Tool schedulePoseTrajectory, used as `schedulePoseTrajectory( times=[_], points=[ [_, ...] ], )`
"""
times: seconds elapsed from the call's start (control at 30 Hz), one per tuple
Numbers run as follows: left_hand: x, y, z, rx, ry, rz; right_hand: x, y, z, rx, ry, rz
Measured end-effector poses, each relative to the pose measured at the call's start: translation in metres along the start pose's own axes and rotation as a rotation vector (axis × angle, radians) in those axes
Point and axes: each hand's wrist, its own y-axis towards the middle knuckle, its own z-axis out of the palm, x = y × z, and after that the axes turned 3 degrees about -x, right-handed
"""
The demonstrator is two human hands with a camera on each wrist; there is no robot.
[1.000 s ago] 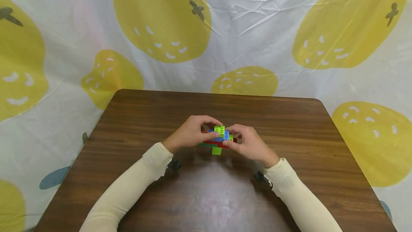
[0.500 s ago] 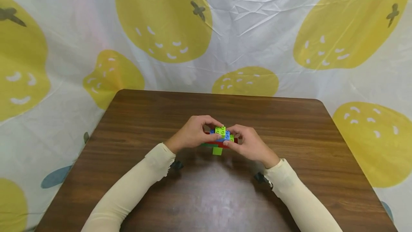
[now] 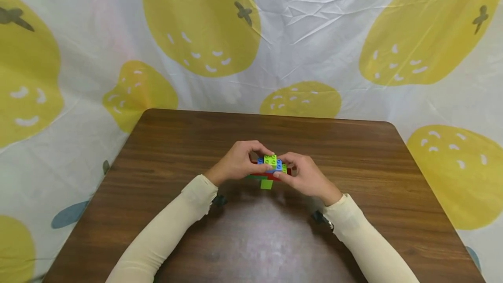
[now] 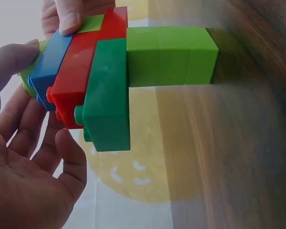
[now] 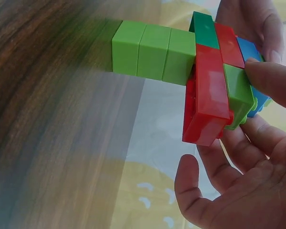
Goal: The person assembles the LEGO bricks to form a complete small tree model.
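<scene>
A toy-brick build stands on the table, its stem a column of light green bricks (image 5: pixel 152 50). Across the column lie a dark green brick (image 4: pixel 107 95) and a red brick (image 5: pixel 212 90). Above them come another red brick (image 4: pixel 76 71) and a small light green brick (image 5: pixel 238 86), then a blue brick (image 4: pixel 51 59). Topmost is a light green brick (image 3: pixel 270 160), which my left hand (image 3: pixel 237 160) pinches with the thumb at its near side. My right hand (image 3: pixel 306 174) pinches the blue brick's right end, its thumb at the near side. The far fingertips are partly hidden behind the bricks.
The brown wooden table (image 3: pixel 251 235) stretches around the build, and its far edge meets a white cloth (image 3: pixel 220 95) printed with big yellow fruit. Dark wrist-camera mounts (image 3: pixel 320 218) hang under the cuffs, just above the tabletop.
The topmost light green brick looks slightly lower on the blue one, and the left hand has shifted a little right. Both grips stay the same; the whole head view drifts slightly.
</scene>
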Motion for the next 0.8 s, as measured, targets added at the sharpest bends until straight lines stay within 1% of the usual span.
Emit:
schedulePoseTrajectory(
  times=[0.2,0.4,0.53,0.73,0.8],
  points=[
    [0.0028,-0.0015,0.0008,-0.005,0.0,0.003,0.0009,-0.0001,0.0001,0.0,0.011,0.006],
    [0.0012,-0.0009,0.0004,0.004,0.009,0.012,0.0006,-0.0004,-0.0002,-0.005,0.004,0.008],
    [-0.0003,-0.001,-0.0004,0.011,0.015,0.004,-0.0007,-0.0002,0.0001,-0.007,-0.003,0.005],
    [-0.0004,-0.0049,-0.0001,0.02,0.019,-0.019,-0.0012,0.0006,0.0001,0.015,0.001,0.012],
    [0.0007,-0.0056,0.001,0.021,0.025,-0.013,-0.0011,0.0006,-0.0005,0.023,0.005,0.02]
  ],
)
